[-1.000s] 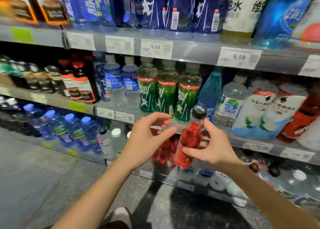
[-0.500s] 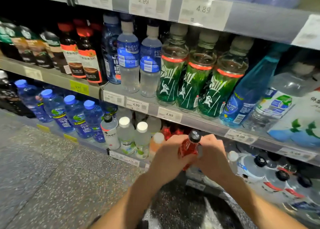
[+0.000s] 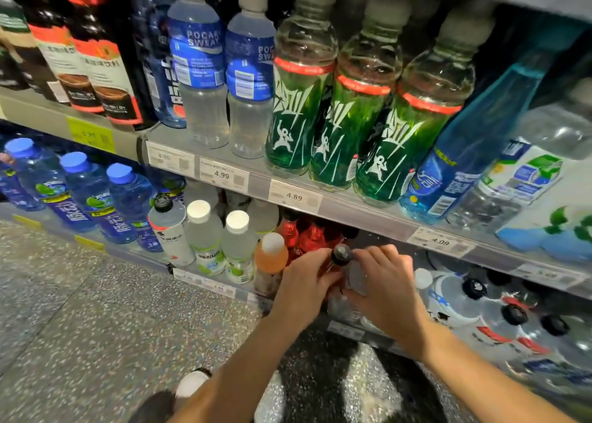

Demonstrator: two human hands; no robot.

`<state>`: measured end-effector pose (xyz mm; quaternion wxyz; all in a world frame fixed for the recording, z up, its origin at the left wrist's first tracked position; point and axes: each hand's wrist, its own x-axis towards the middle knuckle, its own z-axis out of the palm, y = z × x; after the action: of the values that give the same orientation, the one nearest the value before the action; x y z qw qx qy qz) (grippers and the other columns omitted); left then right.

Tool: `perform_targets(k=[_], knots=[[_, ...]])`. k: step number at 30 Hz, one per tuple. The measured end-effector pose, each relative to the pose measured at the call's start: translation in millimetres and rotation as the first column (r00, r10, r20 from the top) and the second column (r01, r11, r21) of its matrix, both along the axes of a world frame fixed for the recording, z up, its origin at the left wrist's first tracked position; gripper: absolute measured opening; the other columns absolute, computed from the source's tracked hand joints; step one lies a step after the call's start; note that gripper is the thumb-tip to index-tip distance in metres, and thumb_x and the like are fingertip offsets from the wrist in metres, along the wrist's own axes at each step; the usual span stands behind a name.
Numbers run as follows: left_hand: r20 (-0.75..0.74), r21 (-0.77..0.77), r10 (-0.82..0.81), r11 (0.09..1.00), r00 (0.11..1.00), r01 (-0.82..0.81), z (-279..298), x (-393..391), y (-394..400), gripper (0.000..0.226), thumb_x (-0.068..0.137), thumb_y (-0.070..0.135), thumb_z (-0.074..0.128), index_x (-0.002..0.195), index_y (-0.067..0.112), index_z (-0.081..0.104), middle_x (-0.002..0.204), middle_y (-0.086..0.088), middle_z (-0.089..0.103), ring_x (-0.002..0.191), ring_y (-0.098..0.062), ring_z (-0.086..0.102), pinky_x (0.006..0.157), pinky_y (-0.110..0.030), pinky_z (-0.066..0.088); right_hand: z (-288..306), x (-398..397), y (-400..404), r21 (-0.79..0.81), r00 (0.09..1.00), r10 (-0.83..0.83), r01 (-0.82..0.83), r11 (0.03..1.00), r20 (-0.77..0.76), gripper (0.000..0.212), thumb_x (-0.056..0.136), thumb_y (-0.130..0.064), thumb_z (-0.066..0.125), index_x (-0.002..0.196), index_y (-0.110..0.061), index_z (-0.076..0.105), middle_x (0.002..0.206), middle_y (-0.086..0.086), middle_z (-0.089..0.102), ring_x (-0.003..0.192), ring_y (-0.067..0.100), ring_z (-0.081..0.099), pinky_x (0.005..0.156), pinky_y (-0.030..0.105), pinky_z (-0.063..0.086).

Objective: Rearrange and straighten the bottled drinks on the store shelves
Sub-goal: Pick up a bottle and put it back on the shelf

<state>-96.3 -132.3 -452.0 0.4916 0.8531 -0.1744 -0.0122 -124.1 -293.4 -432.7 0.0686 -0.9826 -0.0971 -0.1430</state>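
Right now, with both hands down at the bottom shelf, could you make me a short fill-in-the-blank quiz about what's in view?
1. Both hands, left hand and right hand, hold a red bottle with a ___ cap.
2. The three bottles with running figures hold ___ drink.
3. Just left of the red bottle stands an ___ bottle with a white cap.

Missing words: black; green; orange

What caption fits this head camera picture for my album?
Both hands, left hand and right hand, set a red bottle onto the bottom shelf.
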Motion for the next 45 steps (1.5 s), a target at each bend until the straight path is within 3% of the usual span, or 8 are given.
perform_targets(k=[18,22,24,27,30,32,38,45], knots=[[-0.141,0.113,0.053,0.993,0.989,-0.037,-25.5,12.8,-17.0,0.039,0.086,0.026,0.073,0.122,0.016,0.062,0.116,-0.002,0.069,0.107,-0.020,0.061,0.094,-0.029,0.045,-2.0,-42.9,-64.3,0.129,0.992,-0.026,0.042,0.991,-0.123,0.042,0.069,-0.023,0.085,0.107,-0.016,0.069,0.100,-0.003,0.069,0.094,0.021,0.065,0.082,0.035,0.057],[-0.143,0.141,0.042,0.990,0.989,-0.022,-27.1,11.7,-12.3,0.054,0.075,0.021,0.083,0.124,0.012,0.062,0.112,0.000,0.068,0.103,-0.021,0.065,0.081,-0.016,0.042,3.1,-47.4,-69.1,0.185,0.991,-0.032,0.055,0.981,-0.127,0.041,0.072,-0.022,0.082,0.110,-0.015,0.068,0.102,-0.002,0.069,0.097,0.020,0.064,0.084,0.030,0.050],[-0.139,0.151,0.016,0.989,0.990,0.006,-25.0,8.2,-7.9,0.074,0.073,0.018,0.086,0.139,0.012,0.051,0.129,0.005,0.059,0.121,-0.012,0.056,0.094,-0.009,0.037,7.9,-51.5,-71.0,0.231,0.994,-0.040,0.063,0.971,-0.103,0.040,0.070,-0.020,0.080,0.107,-0.017,0.068,0.101,-0.004,0.070,0.095,0.019,0.064,0.081,0.031,0.051],[-0.068,0.243,0.002,0.970,0.998,0.015,-5.9,-1.1,-7.5,0.096,0.073,0.016,0.086,0.151,0.013,0.032,0.149,0.002,0.043,0.138,-0.015,0.040,0.110,-0.023,0.030,23.7,-60.3,-81.6,0.239,0.994,-0.089,0.102,0.966,-0.068,0.037,0.072,-0.022,0.075,0.107,-0.019,0.067,0.102,-0.005,0.070,0.099,0.018,0.062,0.085,0.036,0.054],[-0.016,0.257,0.055,0.965,0.998,-0.049,29.4,-17.0,-15.6,0.087,0.080,0.016,0.080,0.151,0.014,0.031,0.151,-0.002,0.043,0.139,-0.020,0.040,0.113,-0.034,0.030,33.7,-70.2,-106.7,0.306,0.972,-0.190,0.224,0.925,-0.135,0.035,0.083,-0.026,0.070,0.118,-0.021,0.065,0.113,-0.008,0.065,0.111,0.011,0.051,0.097,0.031,0.042],[0.060,0.278,0.063,0.957,0.996,-0.077,51.7,-26.8,-21.6,0.075,0.083,0.019,0.077,0.147,0.015,0.037,0.144,-0.003,0.048,0.133,-0.020,0.045,0.110,-0.037,0.035,41.8,-77.5,-121.6,0.344,0.966,-0.224,0.254,0.904,-0.127,0.029,0.083,-0.030,0.068,0.112,-0.023,0.066,0.102,-0.013,0.060,0.101,0.006,0.051,0.088,0.026,0.041],[0.232,0.415,-0.077,0.909,0.970,-0.028,119.1,-55.0,-64.0,0.056,0.086,0.037,0.069,0.136,0.030,0.044,0.132,0.011,0.052,0.124,-0.014,0.052,0.089,-0.036,0.050,79.3,-111.4,-160.4,0.362,0.933,-0.356,0.319,0.876,0.041,0.032,0.074,-0.023,0.072,0.105,-0.017,0.071,0.097,-0.002,0.071,0.092,0.019,0.063,0.083,0.024,0.047],[0.334,0.539,-0.220,0.842,0.917,0.006,172.8,-75.5,-136.5,0.056,0.088,0.044,0.063,0.138,0.029,0.044,0.133,0.012,0.052,0.122,-0.013,0.053,0.088,-0.031,0.051,117.3,-143.1,-217.7,0.420,0.889,-0.443,0.359,0.834,0.119,0.033,0.075,-0.025,0.069,0.107,-0.016,0.068,0.099,-0.005,0.067,0.095,0.010,0.057,0.089,0.016,0.041]])
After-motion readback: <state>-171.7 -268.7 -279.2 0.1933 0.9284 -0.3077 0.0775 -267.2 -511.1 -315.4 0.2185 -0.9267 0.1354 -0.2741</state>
